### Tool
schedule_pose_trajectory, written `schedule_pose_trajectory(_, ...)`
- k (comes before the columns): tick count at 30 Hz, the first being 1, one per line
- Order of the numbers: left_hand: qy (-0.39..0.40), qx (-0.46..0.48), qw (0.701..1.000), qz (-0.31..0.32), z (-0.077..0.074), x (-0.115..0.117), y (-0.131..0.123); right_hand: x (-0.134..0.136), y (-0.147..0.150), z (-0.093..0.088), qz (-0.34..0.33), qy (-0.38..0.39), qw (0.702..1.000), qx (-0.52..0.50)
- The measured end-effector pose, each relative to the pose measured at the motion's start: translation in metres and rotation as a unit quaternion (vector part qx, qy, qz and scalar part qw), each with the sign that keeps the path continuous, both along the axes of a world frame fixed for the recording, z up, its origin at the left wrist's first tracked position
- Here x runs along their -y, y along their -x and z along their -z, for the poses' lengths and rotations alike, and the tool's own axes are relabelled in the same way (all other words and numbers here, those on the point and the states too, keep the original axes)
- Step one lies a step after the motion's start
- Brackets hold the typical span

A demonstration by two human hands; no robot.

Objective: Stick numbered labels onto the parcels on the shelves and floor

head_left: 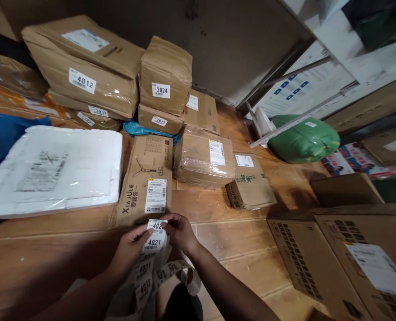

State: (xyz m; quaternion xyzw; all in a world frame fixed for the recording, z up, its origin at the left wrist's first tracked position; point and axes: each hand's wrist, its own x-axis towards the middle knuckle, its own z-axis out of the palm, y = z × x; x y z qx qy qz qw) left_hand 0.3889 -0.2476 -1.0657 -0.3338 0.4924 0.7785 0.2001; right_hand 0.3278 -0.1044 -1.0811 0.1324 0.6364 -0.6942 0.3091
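Between my two hands is a strip of white number labels, its upper labels reading 402-something and 4021. My left hand pinches the strip's left edge with thumb and fingers. On the other side, my right hand grips the top right corner, its thumb covering the last digit of the upper number. More of the strip, with 4031 and 4032 on it, hangs and curls below my hands. Just beyond them a flat XIAJULE carton lies on the floor, bearing a shipping label.
Left lies a white wrapped slab. Behind, cartons numbered 4012 and 3024 are stacked. Two taped boxes sit right of the XIAJULE carton. A green sack, shelving and large cartons line the right.
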Motion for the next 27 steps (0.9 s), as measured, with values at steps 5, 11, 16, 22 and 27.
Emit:
schedule_pose_trajectory(5, 0.005, 0.008, 1.0, -0.027, 0.002, 0.004, 0.0, 0.003, 0.001, -0.003, -0.01, 0.014, 1.0, 0.001)
schedule_pose_trajectory(11, 0.01, 0.014, 0.999, -0.032, 0.003, 0.007, 0.0, 0.003, 0.0, -0.001, -0.016, 0.023, 0.998, 0.05)
schedule_pose_trajectory(16, 0.009, 0.022, 0.999, -0.042, 0.005, 0.007, 0.001, 0.003, -0.002, 0.007, -0.007, 0.035, 0.998, 0.05)
schedule_pose_trajectory(22, 0.011, 0.023, 0.999, -0.041, 0.015, 0.006, -0.004, 0.002, -0.007, 0.015, -0.018, 0.044, 0.998, 0.029)
schedule_pose_trajectory(27, 0.01, 0.047, 0.998, -0.034, 0.021, 0.007, -0.009, 0.005, -0.014, 0.022, -0.019, 0.033, 0.999, 0.003)
